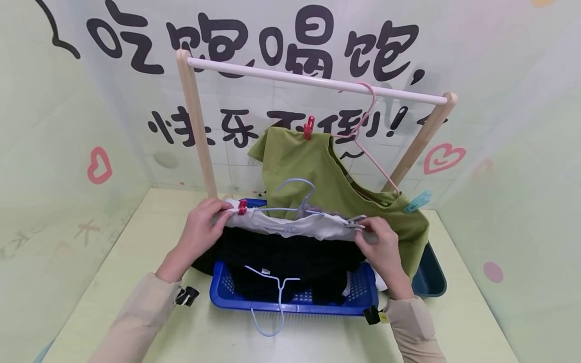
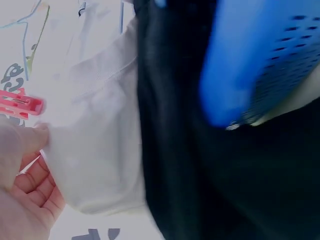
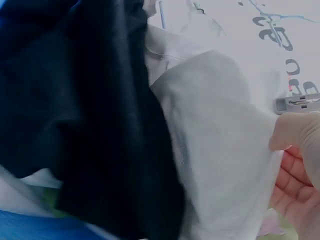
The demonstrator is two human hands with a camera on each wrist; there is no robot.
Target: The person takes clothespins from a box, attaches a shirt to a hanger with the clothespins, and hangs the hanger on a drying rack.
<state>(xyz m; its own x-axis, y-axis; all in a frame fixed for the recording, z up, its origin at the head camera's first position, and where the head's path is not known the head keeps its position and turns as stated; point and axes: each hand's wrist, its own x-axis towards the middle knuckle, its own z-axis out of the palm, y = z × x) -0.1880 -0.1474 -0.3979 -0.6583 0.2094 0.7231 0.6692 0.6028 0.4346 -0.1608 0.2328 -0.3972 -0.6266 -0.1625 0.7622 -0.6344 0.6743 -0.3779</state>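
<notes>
A white shirt (image 1: pixel 295 226) is stretched between my two hands, with a light blue hanger (image 1: pixel 307 194) at its neckline. My left hand (image 1: pixel 204 227) pinches the shirt's left shoulder beside a red clothespin (image 1: pixel 242 206); the left wrist view shows thumb and fingers on the cloth just below that red clothespin (image 2: pixel 22 104). On the other shoulder my right hand (image 1: pixel 381 247) pinches the fabric next to a grey clothespin (image 1: pixel 355 222). In the right wrist view the thumb presses the white cloth (image 3: pixel 220 130) under the grey clip. A black garment (image 1: pixel 290 252) lies beneath.
Behind, an olive green shirt (image 1: pixel 297 161) hangs tilted from a pink hanger (image 1: pixel 373 98) on a white rail (image 1: pixel 272 74). The blue basket (image 1: pixel 295 307) holds dark clothes, with another light blue hanger (image 1: pixel 280 297) across its front. A dark green basin (image 1: pixel 433 277) stands at right.
</notes>
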